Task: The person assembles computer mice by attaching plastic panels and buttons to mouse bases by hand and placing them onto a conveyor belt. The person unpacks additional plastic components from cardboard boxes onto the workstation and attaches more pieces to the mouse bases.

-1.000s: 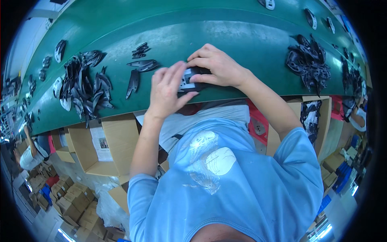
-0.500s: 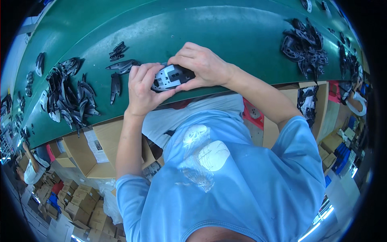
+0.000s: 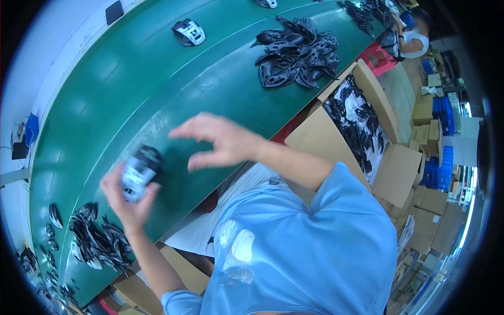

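My left hand is closed around a plastic computer mouse shell, light grey at the near end and black at the far end. It is held at the green bench, tilted and blurred by motion; whether it touches the surface I cannot tell. To its right, my right hand hovers over the bench with thumb and fingers spread, holding nothing. A large pile of black plastic shells lies farther off to the right. Nearer my left forearm is another pile of black and grey parts.
A black and white shell rests on the raised far strip of the bench. Along the bench's near edge stands an open cardboard box with black parts inside. Another person sits at the far right, near a red stool.
My right hand has let go of the shell and opened. My left hand keeps it, now turned more upright in view. The view has swung right, bringing the right pile and box closer to the middle.
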The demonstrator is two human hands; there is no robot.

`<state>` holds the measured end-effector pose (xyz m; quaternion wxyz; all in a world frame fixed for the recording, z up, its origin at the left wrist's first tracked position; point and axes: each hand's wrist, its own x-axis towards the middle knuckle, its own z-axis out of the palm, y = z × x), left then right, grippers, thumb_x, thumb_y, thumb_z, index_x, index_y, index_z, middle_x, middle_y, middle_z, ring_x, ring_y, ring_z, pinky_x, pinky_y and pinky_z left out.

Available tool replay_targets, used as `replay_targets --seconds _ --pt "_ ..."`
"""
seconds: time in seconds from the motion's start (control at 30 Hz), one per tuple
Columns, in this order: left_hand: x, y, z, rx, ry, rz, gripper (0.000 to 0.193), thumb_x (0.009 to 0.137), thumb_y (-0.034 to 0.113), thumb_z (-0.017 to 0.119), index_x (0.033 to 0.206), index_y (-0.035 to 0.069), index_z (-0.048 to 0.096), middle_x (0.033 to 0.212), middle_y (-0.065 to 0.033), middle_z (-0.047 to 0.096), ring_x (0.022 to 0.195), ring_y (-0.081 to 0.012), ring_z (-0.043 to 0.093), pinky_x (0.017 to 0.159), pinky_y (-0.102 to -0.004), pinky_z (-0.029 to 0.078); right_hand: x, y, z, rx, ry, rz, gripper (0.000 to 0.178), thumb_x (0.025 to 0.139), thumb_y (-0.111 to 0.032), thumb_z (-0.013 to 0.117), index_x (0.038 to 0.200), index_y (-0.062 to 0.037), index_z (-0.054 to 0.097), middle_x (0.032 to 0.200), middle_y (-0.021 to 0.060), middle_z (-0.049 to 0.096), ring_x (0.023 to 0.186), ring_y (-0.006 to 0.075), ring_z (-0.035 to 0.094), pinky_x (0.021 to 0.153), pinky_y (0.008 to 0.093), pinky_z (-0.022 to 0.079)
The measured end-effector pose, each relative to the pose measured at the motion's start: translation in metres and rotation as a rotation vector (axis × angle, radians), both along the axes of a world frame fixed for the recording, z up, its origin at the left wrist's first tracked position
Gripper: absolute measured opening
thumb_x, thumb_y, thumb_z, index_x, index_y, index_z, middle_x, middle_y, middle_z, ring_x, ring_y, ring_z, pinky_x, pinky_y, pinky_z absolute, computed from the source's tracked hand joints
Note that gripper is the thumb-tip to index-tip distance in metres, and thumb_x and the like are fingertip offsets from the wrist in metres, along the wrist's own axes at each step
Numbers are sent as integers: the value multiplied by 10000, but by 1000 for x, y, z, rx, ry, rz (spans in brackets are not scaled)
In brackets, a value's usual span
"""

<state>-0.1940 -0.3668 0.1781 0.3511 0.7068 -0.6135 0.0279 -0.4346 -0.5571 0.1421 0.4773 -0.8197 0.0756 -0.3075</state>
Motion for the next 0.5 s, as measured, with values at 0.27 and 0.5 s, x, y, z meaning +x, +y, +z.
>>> replay_targets --seconds 0.27,0.5 --pt "75 -54 -17 -58 -36 324 696 828 251 828 1420 41 527 1508 -201 490 1343 -318 480 1034 -417 426 -84 -132 22 -706 416 -521 259 883 -205 729 1126 -118 735 1067 89 711 995 307 614 905 389 508" --pt "-48 100 -19 -37 343 173 342 763 105 816 1061 -14 697 1111 -200 716 1037 -336 693 908 -404 542 -95 -217 10 -686 1000 -388 312 860 -177 710 1138 -37 718 1127 176 718 1063 366 660 939 442 517"
